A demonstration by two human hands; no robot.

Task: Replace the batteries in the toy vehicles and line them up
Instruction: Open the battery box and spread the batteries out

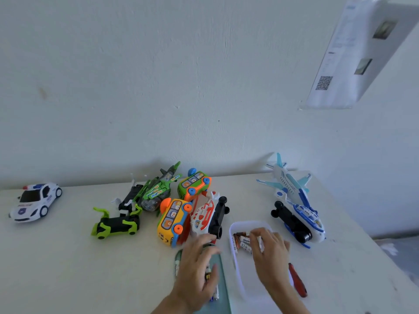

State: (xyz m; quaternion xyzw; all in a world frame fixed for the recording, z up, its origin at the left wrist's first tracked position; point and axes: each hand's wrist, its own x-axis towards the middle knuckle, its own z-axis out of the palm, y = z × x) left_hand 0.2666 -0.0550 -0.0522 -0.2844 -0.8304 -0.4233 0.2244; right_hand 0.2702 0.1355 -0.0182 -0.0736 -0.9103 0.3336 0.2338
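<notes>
Backdrop before me: a pale painted wall [158, 75], meeting the far edge of a white table [68, 257] whose top is lightly scuffed. Upper right: a printed notice [347, 53], seen at a steep slant, held in what seems to be a clear holder [326, 107] with a lip along its lower edge. The notice carries a QR code [324, 82] near its bottom and two small photographs [384, 30]; its text is too blurred for me to read. Left: a brownish smudge [42, 93] on the wall. Centre: a small chip [176, 107] and a dark speck [218, 121]. Lower right, beyond the table's edge: grey floor [403, 250].
</notes>
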